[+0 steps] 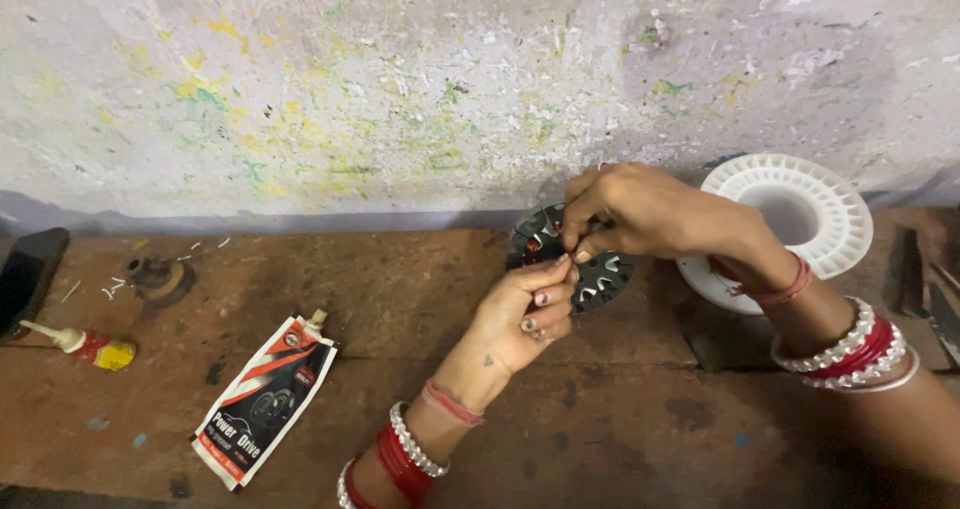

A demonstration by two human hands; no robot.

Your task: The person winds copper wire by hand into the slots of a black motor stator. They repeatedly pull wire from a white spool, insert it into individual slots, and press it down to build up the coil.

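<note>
Head view looks down on a worn brown tabletop (620,439) against a paint-flecked wall (400,79). Both hands meet over a round slotted metal stator core (592,274), held just above the tabletop near centre. The left hand (522,319) supports it from 7 o'clock, fingers pressed against its lower rim. The right hand (640,214) comes in from 3 o'clock, fingers pinched together at the core's upper edge on something too fine to make out, perhaps wire. Judging from this, steady support below and a tight, even pinch above would serve best. A white plastic spool (800,219) stands just behind the right wrist. At 9 o'clock lie an adhesive pouch (262,401) and a small glue bottle (85,346).
</note>
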